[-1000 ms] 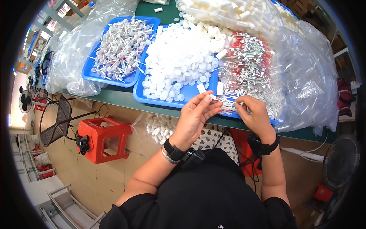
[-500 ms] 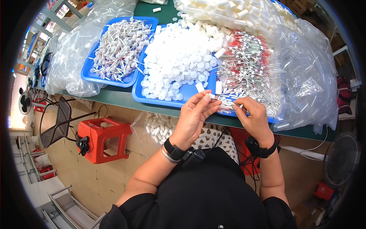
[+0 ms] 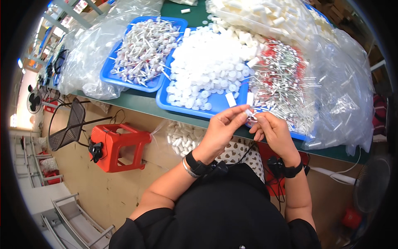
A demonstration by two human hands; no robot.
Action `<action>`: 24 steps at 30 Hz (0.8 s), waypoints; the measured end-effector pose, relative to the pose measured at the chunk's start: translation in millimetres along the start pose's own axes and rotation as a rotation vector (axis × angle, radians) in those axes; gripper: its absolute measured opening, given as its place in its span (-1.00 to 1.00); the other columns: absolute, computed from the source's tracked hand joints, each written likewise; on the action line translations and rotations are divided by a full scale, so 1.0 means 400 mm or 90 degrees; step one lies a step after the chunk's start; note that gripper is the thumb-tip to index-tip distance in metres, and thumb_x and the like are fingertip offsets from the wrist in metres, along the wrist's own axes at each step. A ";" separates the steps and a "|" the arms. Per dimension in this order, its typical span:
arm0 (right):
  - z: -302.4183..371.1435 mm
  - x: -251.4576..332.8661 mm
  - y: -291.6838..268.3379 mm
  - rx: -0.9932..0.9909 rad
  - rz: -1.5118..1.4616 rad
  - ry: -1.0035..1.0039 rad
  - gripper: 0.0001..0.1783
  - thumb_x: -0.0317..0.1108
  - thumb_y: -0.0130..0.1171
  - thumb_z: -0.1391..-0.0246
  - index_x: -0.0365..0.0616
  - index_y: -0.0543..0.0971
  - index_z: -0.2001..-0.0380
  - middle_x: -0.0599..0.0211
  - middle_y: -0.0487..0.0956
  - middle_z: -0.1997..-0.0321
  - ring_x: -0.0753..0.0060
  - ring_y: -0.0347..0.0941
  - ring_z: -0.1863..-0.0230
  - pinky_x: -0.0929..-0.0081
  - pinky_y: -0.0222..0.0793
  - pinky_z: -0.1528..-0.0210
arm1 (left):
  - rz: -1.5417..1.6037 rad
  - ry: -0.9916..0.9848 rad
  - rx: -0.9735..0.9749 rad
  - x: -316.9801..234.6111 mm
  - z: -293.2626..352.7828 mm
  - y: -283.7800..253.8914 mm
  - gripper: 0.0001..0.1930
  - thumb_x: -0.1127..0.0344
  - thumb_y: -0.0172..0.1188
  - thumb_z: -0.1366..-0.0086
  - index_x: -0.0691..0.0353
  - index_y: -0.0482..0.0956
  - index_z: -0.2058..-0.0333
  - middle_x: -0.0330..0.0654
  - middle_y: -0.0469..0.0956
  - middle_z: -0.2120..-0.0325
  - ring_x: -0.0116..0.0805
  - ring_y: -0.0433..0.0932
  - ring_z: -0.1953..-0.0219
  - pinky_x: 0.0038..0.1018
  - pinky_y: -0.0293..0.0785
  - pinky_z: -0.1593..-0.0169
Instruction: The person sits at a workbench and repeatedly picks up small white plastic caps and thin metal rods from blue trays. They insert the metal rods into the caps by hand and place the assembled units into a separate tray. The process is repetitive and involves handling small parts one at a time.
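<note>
My left hand [image 3: 224, 129] pinches a small white piece [image 3: 249, 113] between thumb and fingertips, at the table's front edge. Close against it, my right hand [image 3: 274, 132] is closed, thumb and forefinger meeting at the same spot; what lies in its fingertips is too small to make out. Just beyond the hands, a heap of thin pins [image 3: 286, 83] with white and red ends fills a tray. Left of this, a blue tray [image 3: 178, 108] holds a mound of translucent white discs [image 3: 203, 87]. Two white cylinders [image 3: 231, 99] lie near the fingers.
Another blue tray [image 3: 108, 74] at left holds discs with pins through them. White cylinders [image 3: 269, 16] pile up in a bag at the back. Clear plastic bags [image 3: 342, 87] flank the trays. Below are a red stool [image 3: 120, 145], a mesh chair [image 3: 74, 124] and a fan [image 3: 369, 176].
My hands have come together, the right fingertips now meeting the left at the small white piece. The whole view has shifted, so the table appears farther right.
</note>
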State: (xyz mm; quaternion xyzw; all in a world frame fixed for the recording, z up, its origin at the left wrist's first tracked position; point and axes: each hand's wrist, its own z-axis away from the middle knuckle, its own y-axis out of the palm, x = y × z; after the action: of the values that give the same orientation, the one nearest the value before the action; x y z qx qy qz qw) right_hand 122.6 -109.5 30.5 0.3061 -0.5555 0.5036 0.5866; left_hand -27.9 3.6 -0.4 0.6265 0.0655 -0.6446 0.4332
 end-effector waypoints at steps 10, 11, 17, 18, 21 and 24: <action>0.070 -0.021 -0.204 -0.306 0.285 -0.080 -0.83 -0.41 0.11 -0.19 -0.25 0.58 0.21 0.25 0.60 0.47 0.51 0.48 0.52 0.57 0.38 0.41 | 0.142 0.223 -0.271 -0.343 -0.117 -0.311 -0.64 0.28 0.07 -0.39 0.37 0.40 -0.06 -0.02 0.54 0.04 -0.24 0.50 -0.05 -0.41 0.43 -0.12; 0.080 -0.026 -0.224 -0.318 0.350 -0.070 -0.85 -0.42 0.13 -0.16 -0.25 0.59 0.24 0.23 0.59 0.47 0.45 0.49 0.52 0.54 0.39 0.40 | 0.045 0.219 -0.239 -0.321 -0.104 -0.291 -0.63 0.28 0.08 -0.38 0.38 0.39 -0.08 -0.01 0.54 0.04 -0.25 0.51 -0.04 -0.43 0.43 -0.11; 0.070 -0.045 -0.203 -0.269 0.611 -0.205 -0.90 -0.43 0.24 0.01 -0.19 0.60 0.38 0.20 0.57 0.41 0.09 0.52 0.38 0.30 0.41 0.35 | -0.709 0.195 -0.028 -0.142 -0.048 -0.182 -0.78 0.39 0.24 -0.22 0.25 0.61 0.15 -0.12 0.61 0.18 -0.36 0.55 0.17 -0.47 0.43 0.05; 0.057 -0.050 -0.190 -0.267 0.629 -0.228 -0.90 -0.43 0.23 0.01 -0.18 0.60 0.38 0.21 0.56 0.42 0.10 0.51 0.40 0.29 0.41 0.36 | -0.843 0.312 -0.001 -0.125 -0.054 -0.177 -0.78 0.43 0.27 -0.13 0.24 0.61 0.20 -0.11 0.59 0.29 -0.22 0.53 0.21 -0.40 0.44 0.09; 0.021 -0.075 -0.161 -0.272 0.692 -0.245 -0.94 -0.43 0.22 0.01 -0.17 0.57 0.44 0.23 0.50 0.47 0.10 0.49 0.43 0.25 0.41 0.39 | -0.984 0.334 0.050 -0.114 -0.069 -0.159 -0.78 0.44 0.27 -0.07 0.25 0.61 0.25 -0.10 0.56 0.37 -0.08 0.48 0.24 -0.31 0.43 0.13; -0.002 -0.089 -0.145 -0.284 0.725 -0.225 -0.94 -0.44 0.21 0.01 -0.17 0.54 0.48 0.23 0.48 0.49 0.10 0.49 0.44 0.25 0.41 0.40 | -1.032 0.307 0.088 -0.122 -0.080 -0.159 -0.86 0.44 0.24 -0.04 0.26 0.61 0.36 -0.11 0.55 0.40 -0.07 0.47 0.26 -0.26 0.43 0.15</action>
State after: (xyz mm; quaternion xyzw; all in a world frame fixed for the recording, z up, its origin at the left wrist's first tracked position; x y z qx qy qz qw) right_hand 181.1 -135.6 8.0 -0.0884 -0.8111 0.5507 0.1762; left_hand -52.2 86.0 6.0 0.5312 0.5452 -0.6072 -0.2279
